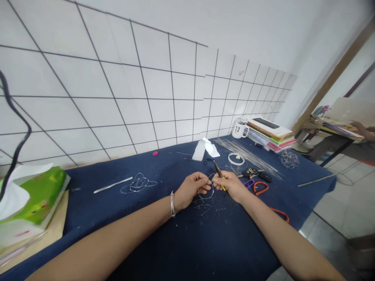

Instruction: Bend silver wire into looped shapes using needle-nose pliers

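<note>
Over the dark blue cloth, my left hand [191,190] pinches a thin wire loop [213,192] between thumb and fingers. My right hand [232,185] meets it fingertip to fingertip, closed around pliers [217,168] with dark jaws and yellow handles. The jaws point up and away, clear of the loop. The right fingertips also seem to touch the wire; the exact contact is too small to make out. Loose wire offcuts [202,206] lie below the hands. Left of them rest a wire tangle [140,183] and a bundle of straight wires [113,185].
Beyond my right hand lie orange-handled scissors [260,189], black-handled cutters [263,175], a white coil [236,164] and many long wires [249,155]. A mug [238,129], stacked books [271,134] and crumpled wire [289,158] stand behind. A tissue pack [49,191] sits left.
</note>
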`<move>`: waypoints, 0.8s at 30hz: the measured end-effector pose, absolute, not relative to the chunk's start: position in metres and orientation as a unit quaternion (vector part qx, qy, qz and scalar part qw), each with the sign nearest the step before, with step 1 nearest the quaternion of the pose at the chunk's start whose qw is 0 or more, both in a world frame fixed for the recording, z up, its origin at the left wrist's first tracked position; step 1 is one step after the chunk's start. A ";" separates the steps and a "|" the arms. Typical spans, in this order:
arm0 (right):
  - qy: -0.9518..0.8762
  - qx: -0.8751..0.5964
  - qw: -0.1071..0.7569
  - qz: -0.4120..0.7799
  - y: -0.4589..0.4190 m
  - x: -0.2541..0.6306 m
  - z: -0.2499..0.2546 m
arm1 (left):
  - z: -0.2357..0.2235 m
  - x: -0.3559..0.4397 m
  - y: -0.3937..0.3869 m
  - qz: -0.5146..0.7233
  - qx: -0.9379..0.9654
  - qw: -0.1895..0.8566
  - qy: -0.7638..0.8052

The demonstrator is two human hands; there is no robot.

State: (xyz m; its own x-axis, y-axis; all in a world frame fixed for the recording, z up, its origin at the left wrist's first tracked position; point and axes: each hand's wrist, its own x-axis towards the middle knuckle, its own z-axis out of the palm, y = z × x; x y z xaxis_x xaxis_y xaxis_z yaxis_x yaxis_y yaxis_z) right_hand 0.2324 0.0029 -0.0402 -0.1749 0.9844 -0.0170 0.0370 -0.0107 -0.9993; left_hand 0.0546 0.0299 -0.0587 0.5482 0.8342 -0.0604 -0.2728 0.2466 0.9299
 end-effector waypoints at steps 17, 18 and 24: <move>-0.587 -0.481 0.421 0.497 0.003 0.233 -0.037 | -0.050 0.048 0.037 0.297 0.514 0.766 0.245; -0.589 -0.479 0.421 0.497 0.003 0.233 -0.037 | -0.050 0.048 0.037 0.296 0.517 0.764 0.248; -0.601 -0.470 0.418 0.494 0.002 0.232 -0.036 | -0.052 0.050 0.036 0.281 0.540 0.747 0.267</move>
State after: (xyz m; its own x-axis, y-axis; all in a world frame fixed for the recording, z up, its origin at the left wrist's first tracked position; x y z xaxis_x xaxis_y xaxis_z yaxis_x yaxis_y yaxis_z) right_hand 0.2323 0.0023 -0.0363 -0.2093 0.9771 0.0379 0.1517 0.0707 -0.9859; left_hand 0.0495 0.0364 -0.0523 0.6993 0.7084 -0.0956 -0.1308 0.2582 0.9572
